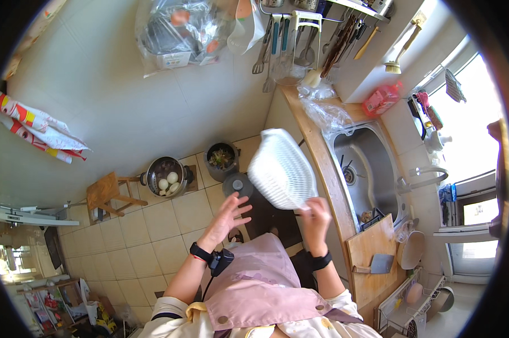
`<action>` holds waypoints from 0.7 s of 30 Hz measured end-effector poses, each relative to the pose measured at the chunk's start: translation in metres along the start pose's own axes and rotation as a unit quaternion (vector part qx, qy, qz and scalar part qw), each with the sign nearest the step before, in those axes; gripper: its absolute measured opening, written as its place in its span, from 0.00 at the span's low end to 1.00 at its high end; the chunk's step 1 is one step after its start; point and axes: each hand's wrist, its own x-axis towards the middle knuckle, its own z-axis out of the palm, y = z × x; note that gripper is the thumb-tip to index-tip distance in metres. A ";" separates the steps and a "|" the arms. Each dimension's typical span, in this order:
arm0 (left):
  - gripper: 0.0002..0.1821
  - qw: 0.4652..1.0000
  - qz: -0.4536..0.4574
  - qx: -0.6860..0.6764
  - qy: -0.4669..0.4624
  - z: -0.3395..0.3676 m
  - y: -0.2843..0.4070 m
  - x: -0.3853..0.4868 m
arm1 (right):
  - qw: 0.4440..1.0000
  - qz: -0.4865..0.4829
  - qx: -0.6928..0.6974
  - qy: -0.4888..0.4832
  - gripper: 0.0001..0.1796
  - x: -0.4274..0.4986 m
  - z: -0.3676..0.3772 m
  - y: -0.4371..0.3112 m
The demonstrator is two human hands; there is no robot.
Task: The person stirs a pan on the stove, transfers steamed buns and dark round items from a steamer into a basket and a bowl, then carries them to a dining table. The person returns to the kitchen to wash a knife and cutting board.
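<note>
My right hand (316, 217) grips the near rim of a white plastic basket (282, 169), which is tilted and slightly blurred in front of me, beside the counter edge. My left hand (225, 219) is raised to the basket's left with its fingers spread and nothing in it. Below, on the tiled floor, stands a grey bin (220, 162) with food scraps inside, and its round dark lid (237, 185) shows next to it. Left of the bin is a steel pot (166, 177) that holds several pale, rounded vegetables and some darker ones.
At my right, a wooden counter (318, 148) carries a steel sink (366, 169), a plastic bag (328, 116), and a cutting board (370, 249) with a cleaver (381, 264). A dish rack (415, 304) is at the lower right. A wooden stool (106, 192) stands by the wall. Utensils hang above the counter.
</note>
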 end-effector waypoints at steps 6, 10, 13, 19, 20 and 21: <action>0.39 0.989 0.090 0.012 0.119 -0.047 0.028 -0.012 | 0.922 -0.200 0.021 -0.331 0.10 0.056 0.055 -0.047; 0.32 0.957 0.156 -0.062 0.236 -0.061 0.030 -0.032 | 0.862 -0.319 0.073 -0.388 0.14 0.126 0.080 -0.063; 0.30 0.925 0.206 -0.108 0.301 -0.057 0.029 -0.041 | 0.946 -0.228 0.145 -0.181 0.17 0.228 0.078 -0.063; 0.30 0.856 0.272 -0.153 0.413 -0.043 0.017 -0.044 | 0.990 -0.101 -0.021 0.098 0.16 0.382 0.097 -0.048; 0.31 0.865 0.279 -0.148 0.391 -0.042 0.014 -0.044 | 0.988 -0.095 -0.058 0.104 0.18 0.391 0.103 -0.044; 0.31 0.862 0.282 -0.156 0.391 -0.040 0.012 -0.044 | 0.989 -0.090 -0.067 0.099 0.17 0.398 0.108 -0.041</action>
